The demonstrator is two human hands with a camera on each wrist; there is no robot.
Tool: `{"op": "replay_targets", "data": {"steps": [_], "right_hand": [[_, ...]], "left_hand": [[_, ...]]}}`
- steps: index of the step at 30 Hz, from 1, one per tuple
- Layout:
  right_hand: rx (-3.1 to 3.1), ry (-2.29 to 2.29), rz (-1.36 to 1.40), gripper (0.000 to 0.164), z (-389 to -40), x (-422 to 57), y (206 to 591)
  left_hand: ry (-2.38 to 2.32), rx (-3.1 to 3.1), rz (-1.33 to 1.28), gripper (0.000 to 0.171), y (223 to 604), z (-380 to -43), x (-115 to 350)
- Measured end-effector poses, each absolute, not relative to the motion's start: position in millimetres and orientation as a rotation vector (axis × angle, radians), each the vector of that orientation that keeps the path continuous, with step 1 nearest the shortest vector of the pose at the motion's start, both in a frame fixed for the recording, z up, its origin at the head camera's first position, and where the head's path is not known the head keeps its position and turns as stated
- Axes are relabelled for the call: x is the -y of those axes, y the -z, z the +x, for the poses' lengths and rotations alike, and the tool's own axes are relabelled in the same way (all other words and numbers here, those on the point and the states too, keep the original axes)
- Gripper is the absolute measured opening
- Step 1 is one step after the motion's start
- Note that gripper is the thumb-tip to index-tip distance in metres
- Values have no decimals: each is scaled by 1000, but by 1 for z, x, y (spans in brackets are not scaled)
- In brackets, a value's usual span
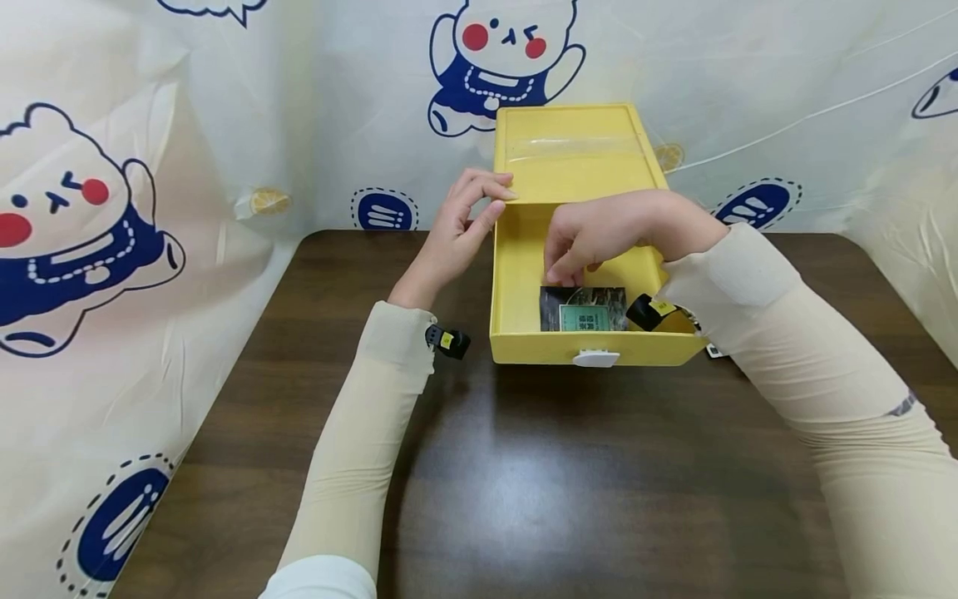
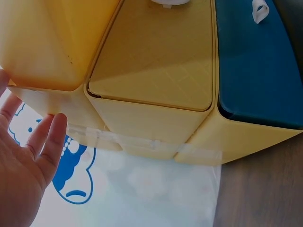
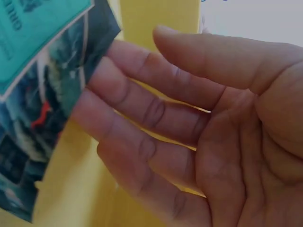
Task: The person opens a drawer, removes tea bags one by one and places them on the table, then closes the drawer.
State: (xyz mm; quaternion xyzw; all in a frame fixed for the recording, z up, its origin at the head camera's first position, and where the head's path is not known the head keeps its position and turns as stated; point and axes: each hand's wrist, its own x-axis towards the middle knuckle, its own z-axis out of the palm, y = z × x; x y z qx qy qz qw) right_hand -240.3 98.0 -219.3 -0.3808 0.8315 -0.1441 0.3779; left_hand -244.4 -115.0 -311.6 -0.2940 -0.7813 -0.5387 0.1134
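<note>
A yellow drawer with a white knob stands pulled out from a yellow cabinet. In it, near the front wall, sits a dark printed packet with a green label. My right hand reaches down into the drawer from above. In the right wrist view, its fingertips meet the edge of the packet, while the thumb stays apart from it. My left hand is at the cabinet's left side, fingertips by the top edge where the drawer comes out. Its fingers look loosely extended in the left wrist view.
The left wrist view shows neighbouring drawer fronts, a tan one and a blue one. Dark wooden table lies in front. A patterned curtain hangs behind the cabinet. A small black-and-white item shows partly beneath the right sleeve.
</note>
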Motion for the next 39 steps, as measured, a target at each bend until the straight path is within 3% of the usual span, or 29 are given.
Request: {"op": "replay_targets", "data": {"steps": [8, 25, 39], "right_hand": [[-2063, 372, -944, 13, -239, -96, 220], [-2174, 315, -932, 17, -239, -100, 213], [-2443, 457, -828, 22, -245, -166, 166]], "left_hand": [[1559, 2266, -888, 20, 312, -244, 115], [1589, 2281, -864, 21, 312, -244, 114], [1596, 2274, -870, 22, 314, -245, 115]]}}
